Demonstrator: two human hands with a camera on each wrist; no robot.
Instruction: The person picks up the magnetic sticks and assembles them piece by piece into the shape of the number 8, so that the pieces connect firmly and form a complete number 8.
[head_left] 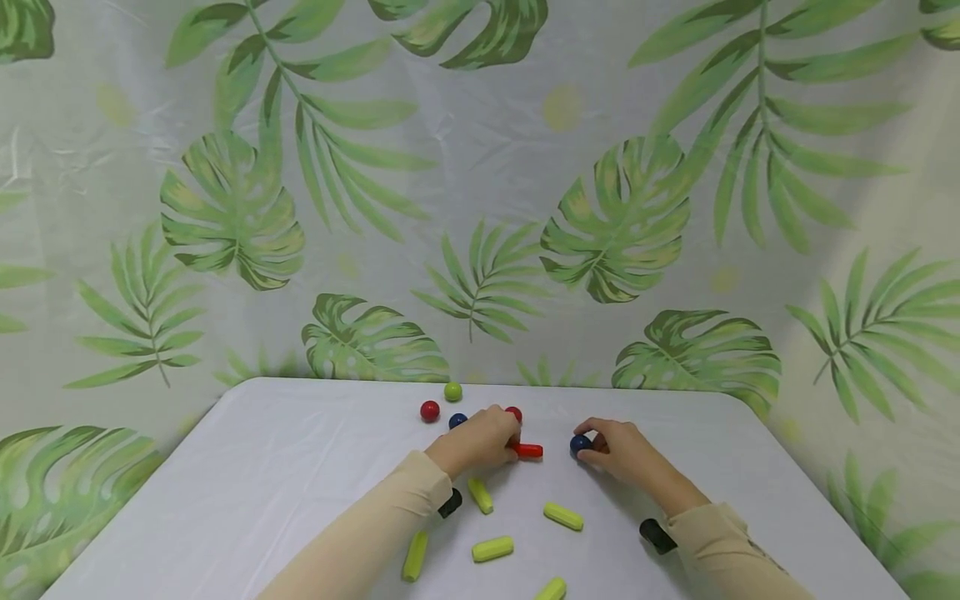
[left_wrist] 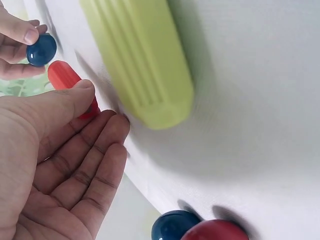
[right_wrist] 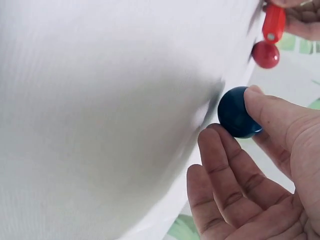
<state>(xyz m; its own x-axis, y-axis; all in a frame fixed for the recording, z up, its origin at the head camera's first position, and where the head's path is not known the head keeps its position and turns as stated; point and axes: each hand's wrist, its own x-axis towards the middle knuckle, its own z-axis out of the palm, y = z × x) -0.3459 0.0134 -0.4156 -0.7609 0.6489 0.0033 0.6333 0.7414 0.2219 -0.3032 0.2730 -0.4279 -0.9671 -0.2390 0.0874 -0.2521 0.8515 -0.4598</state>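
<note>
Big leafy backdrop [head_left: 487,175] here, white table [head_left: 300,483] in front. The person's left hand [head_left: 480,437] is nearly closed, pinching; the right hand [head_left: 622,452] is a bit wider, fingertips round something. Left's got a red stick [head_left: 529,451] toward the table's back, five green sticks [head_left: 492,548] lying nearer. Right's got a blue ball [head_left: 581,446], right of the red stick. Four more balls [head_left: 430,411] sit farther back.
</note>
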